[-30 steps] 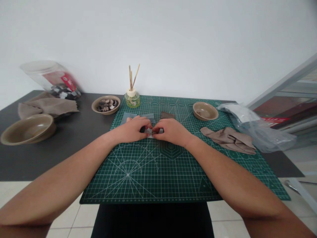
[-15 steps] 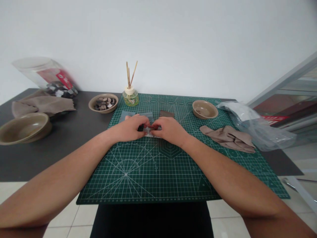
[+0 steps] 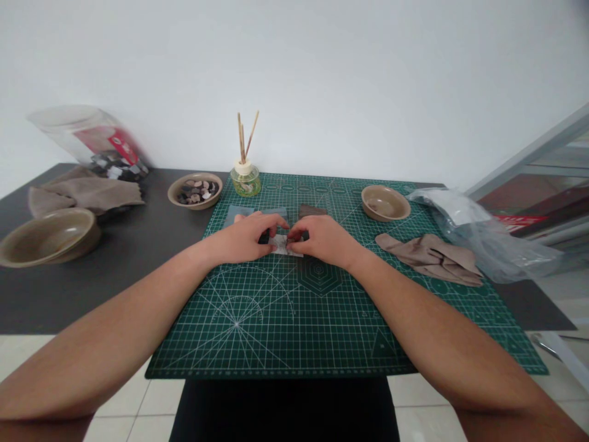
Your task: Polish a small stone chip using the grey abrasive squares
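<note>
A small white-grey patterned piece (image 3: pixel 281 244) lies on the green cutting mat (image 3: pixel 257 350), between my two hands. My left hand (image 3: pixel 246 239) is to its left, with thumb and index finger apart; the thumb tip is by the piece's edge. At the piece's right side is my right hand (image 3: pixel 329 240), its thumb and fingertips drawn together near a small dark bit that I cannot make out. Behind my left hand lies a blue-grey flat sheet (image 3: pixel 273 215), partly covered. A brown flat square (image 3: pixel 313 210) rests behind my right hand.
A bowl of dark and pale chips (image 3: pixel 195 191) and a reed diffuser (image 3: pixel 245 178) stand behind left. Far left are a bowl (image 3: pixel 50 236), a brown cloth (image 3: pixel 92 193) and a clear jar (image 3: pixel 87 138). To the right are another bowl (image 3: pixel 385 204), a cloth (image 3: pixel 432 258) and a plastic bag (image 3: pixel 488 233).
The fingertips of my two hands have moved apart a little. My left index finger has lifted and straightened, and more of the patterned piece shows. The view has shifted slightly.
</note>
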The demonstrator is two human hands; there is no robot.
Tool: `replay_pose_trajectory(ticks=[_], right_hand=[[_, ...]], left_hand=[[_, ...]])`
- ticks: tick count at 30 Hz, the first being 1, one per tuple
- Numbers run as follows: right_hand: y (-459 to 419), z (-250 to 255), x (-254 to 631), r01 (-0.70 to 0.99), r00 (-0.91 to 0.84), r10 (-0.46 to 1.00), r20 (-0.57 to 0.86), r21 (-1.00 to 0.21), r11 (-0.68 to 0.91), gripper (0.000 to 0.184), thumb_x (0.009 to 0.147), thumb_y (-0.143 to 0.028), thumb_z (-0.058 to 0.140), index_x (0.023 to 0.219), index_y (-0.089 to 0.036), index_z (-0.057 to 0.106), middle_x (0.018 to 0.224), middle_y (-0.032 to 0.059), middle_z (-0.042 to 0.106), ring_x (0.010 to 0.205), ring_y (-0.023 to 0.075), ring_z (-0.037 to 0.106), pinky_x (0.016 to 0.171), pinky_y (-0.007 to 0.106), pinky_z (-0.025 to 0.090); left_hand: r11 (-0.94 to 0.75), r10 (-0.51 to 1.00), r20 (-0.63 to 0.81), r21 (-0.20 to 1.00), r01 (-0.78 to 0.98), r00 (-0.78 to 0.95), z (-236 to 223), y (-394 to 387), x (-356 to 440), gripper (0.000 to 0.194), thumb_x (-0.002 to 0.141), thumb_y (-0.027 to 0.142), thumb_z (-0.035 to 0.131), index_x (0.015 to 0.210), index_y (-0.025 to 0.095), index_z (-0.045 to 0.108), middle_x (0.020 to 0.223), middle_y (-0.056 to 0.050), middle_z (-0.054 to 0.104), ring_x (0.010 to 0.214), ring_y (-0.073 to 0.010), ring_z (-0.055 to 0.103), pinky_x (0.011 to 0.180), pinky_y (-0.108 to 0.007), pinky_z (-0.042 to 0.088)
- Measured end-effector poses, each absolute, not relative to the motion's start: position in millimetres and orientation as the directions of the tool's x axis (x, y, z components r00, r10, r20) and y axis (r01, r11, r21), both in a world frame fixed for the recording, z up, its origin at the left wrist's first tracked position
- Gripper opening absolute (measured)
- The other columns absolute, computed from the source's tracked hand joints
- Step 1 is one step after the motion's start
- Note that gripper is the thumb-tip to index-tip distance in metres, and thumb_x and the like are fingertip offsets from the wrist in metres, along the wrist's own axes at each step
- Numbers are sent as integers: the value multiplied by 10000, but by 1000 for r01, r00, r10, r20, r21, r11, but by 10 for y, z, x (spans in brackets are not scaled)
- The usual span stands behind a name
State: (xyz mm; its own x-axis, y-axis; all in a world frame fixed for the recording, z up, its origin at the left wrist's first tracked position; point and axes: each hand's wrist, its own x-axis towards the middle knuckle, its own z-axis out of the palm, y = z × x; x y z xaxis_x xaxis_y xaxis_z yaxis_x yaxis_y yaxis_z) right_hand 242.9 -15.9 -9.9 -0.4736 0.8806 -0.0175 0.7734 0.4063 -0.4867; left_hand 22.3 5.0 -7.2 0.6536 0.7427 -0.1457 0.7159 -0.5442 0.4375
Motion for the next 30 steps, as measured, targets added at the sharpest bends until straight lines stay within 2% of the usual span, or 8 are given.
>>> replay_pose_trajectory(ticks=[6, 11, 15, 25, 30], right_hand=[[-156, -169, 2356, 774, -469, 882, 48, -460, 436, 139, 930, -279, 745, 987, -188, 833, 979, 50, 800, 919, 197, 691, 798, 299, 429], [-180, -188, 2285, 755, -510, 858, 57, -449, 478, 149, 954, -273, 738, 1026, -181, 829, 1038, 73, 778, 985, 199, 675, 864, 298, 439], [-194, -150, 2304, 731, -560, 828, 43, -446, 517, 150, 937, -287, 765, 1026, -186, 833, 1004, 65, 767, 942, 188, 666, 848, 296, 437], [-133, -230, 2323, 753, -490, 868, 86, -459, 471, 127, 928, -263, 756, 991, -180, 829, 989, 60, 739, 919, 186, 659, 841, 296, 436], [-139, -237, 2284, 730, -532, 842, 94, -454, 511, 158, 943, -285, 759, 1029, -171, 826, 1004, 69, 742, 949, 192, 652, 855, 295, 432]], left_hand=[[-485, 775, -124, 512, 709, 620, -83, 29, 231, 496, 833, 275, 627, 1290, 230, 439, 1060, -36, 680, 958, -262, 642, 950, -456, 371], [-478, 776, -144, 499, 722, 614, -54, 19, 246, 407, 853, 306, 619, 1220, 235, 457, 1059, -36, 680, 948, -271, 646, 944, -467, 369], [-488, 775, -141, 487, 724, 617, -42, 20, 251, 410, 842, 290, 626, 1218, 236, 473, 1058, -39, 675, 979, -285, 647, 923, -447, 381], [-518, 761, -138, 459, 722, 634, -58, 17, 235, 374, 855, 262, 600, 1214, 240, 498, 1078, -47, 655, 1076, -305, 614, 935, -453, 370], [-522, 758, -143, 452, 723, 636, -29, 15, 252, 310, 859, 281, 598, 1155, 226, 527, 1079, -56, 649, 1078, -306, 603, 919, -438, 355]])
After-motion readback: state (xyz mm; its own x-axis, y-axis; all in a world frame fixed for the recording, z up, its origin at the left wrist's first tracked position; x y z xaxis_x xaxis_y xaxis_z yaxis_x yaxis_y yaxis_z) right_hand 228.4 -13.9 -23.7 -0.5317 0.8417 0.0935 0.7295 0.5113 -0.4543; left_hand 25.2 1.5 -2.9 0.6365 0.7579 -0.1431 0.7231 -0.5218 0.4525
